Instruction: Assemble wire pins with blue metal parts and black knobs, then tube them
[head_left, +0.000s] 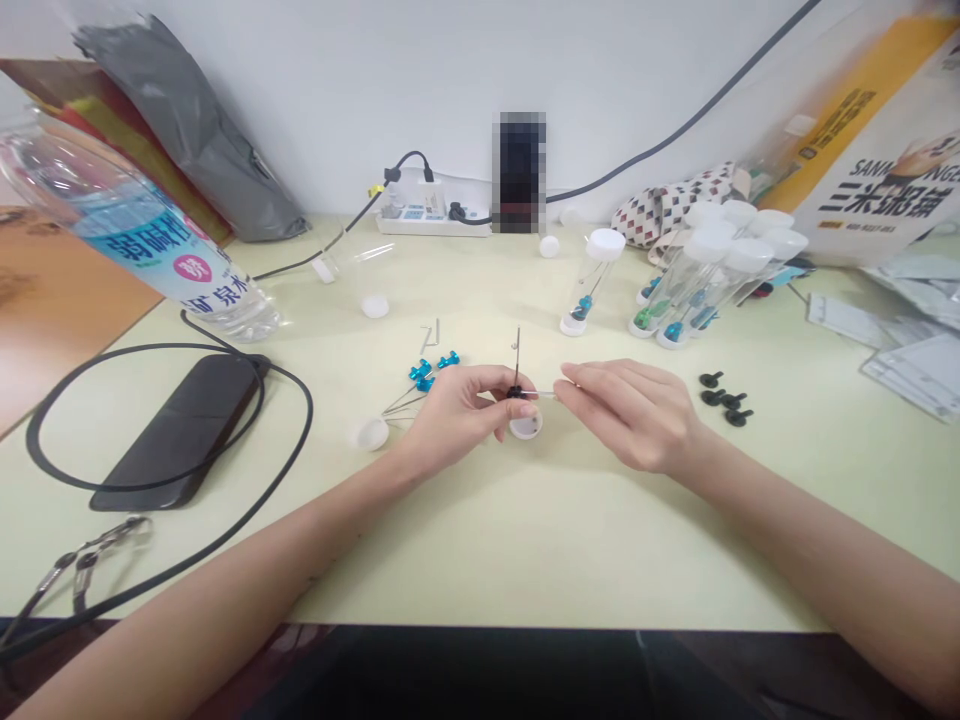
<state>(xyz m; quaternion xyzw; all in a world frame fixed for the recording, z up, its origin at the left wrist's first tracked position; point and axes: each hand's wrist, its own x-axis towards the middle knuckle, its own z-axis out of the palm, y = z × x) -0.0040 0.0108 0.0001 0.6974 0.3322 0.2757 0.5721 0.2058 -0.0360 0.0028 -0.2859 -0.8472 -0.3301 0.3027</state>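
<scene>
My left hand [465,405] is closed in a pinch on a small black screw-like part [515,391] with a thin metal hex key [517,350] standing up from it. Just below lies a white cap [526,427]. My right hand [626,410] is closed on a thin metal rod [546,392] that points left at the black part. Blue screws [431,369] lie just left of my left hand beside thin metal pins [401,402]. Several black screws [726,397] lie to the right of my right hand.
Clear tubes with white caps [701,280] lean at the back right, and one tube [589,282] stands alone. A water bottle [142,240], a black case [180,425] ringed by cable, a power strip [420,215], loose caps [370,433] and papers [900,340] sit around.
</scene>
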